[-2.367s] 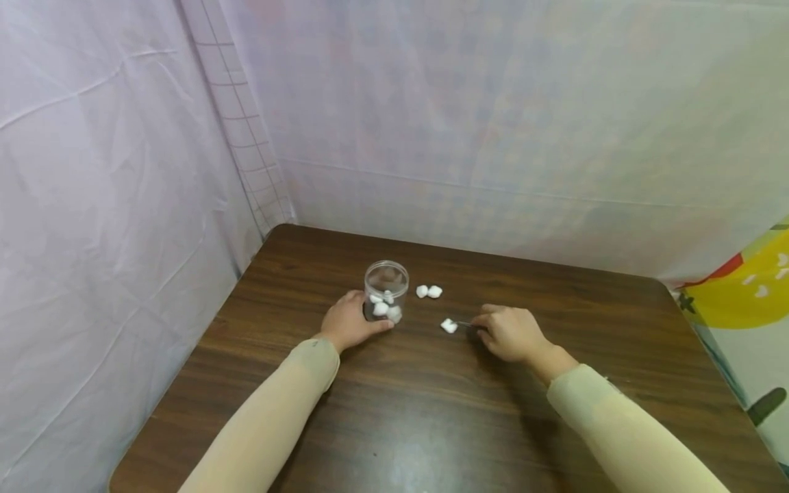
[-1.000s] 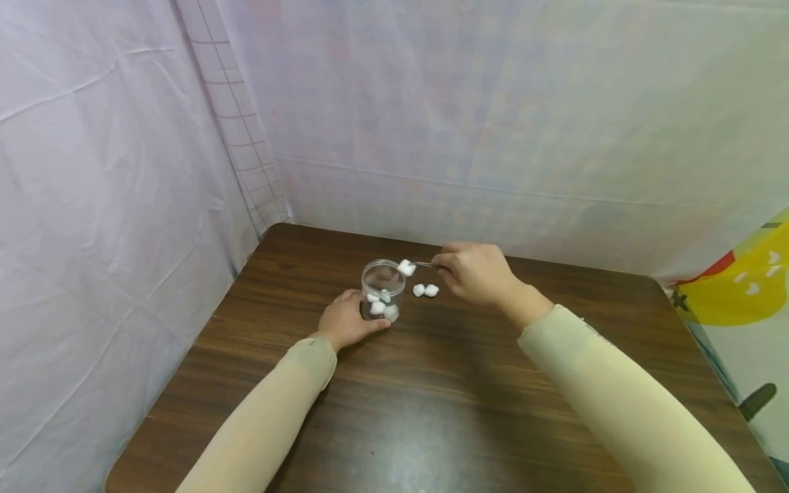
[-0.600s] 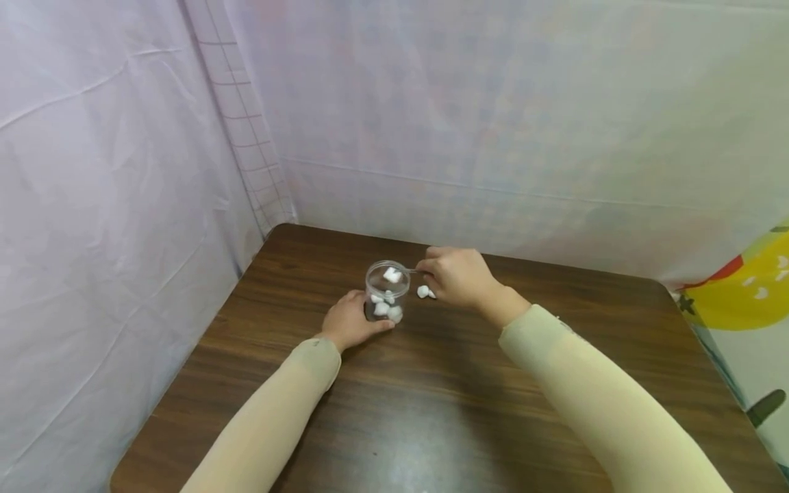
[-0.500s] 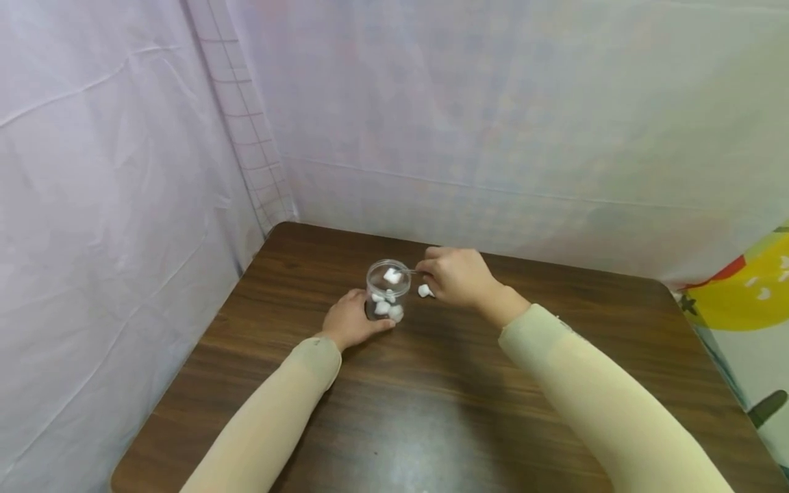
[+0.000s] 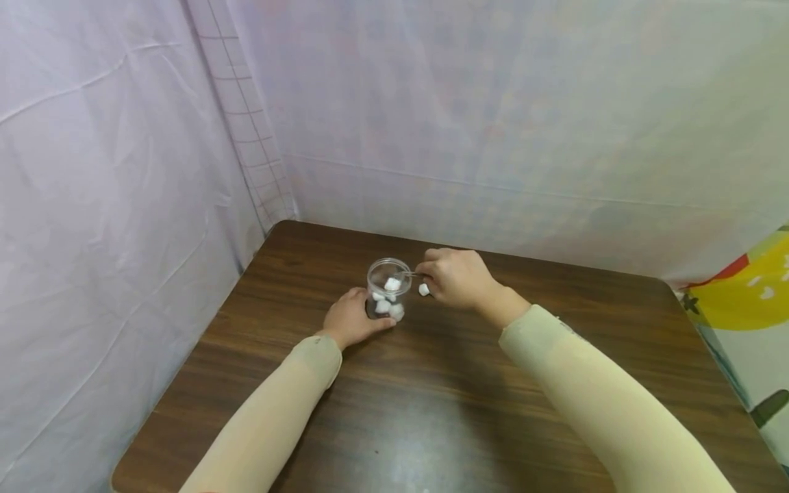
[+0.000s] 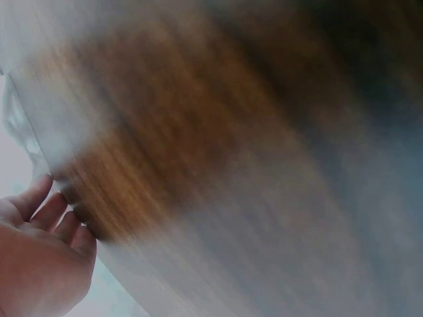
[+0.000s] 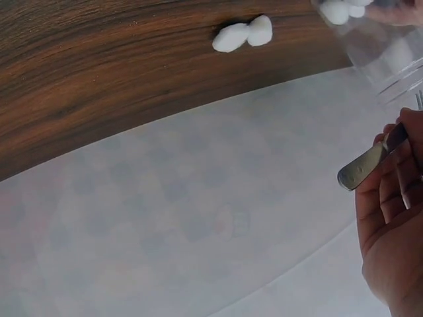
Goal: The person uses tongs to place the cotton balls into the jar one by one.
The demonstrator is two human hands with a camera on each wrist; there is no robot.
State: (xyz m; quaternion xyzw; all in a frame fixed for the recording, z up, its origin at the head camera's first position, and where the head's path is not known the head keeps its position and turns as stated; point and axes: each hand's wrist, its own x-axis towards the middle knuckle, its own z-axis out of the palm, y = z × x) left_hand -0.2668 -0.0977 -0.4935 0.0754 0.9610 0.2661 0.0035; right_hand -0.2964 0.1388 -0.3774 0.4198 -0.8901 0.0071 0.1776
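Note:
A clear round jar [image 5: 402, 291] with several white cotton balls inside stands on the brown table. My left hand [image 5: 351, 320] grips its lower left side, the thumb in front. In the left wrist view only part of the left hand [image 6: 46, 264] shows. My right hand [image 5: 459, 276] pinches metal tweezers [image 5: 414, 274], whose tips reach into the jar's mouth. A cotton ball [image 5: 392, 283] is at the tips; whether they still hold it, I cannot tell. The tweezers' rounded end [image 7: 360, 168] sticks out from my right fingers in the right wrist view. Two cotton balls [image 7: 241, 34] lie on the table.
The wooden table [image 5: 370, 411] has a pale curtain [image 5: 493, 137] behind it and another curtain [image 5: 105, 239] along its left side. A yellow printed cloth [image 5: 752, 294] hangs beyond the right edge.
My right hand has lifted a cotton ball off the table with the tweezers, carried it left over the jar, and lowered it slightly inside. My left hand has stayed on the jar.

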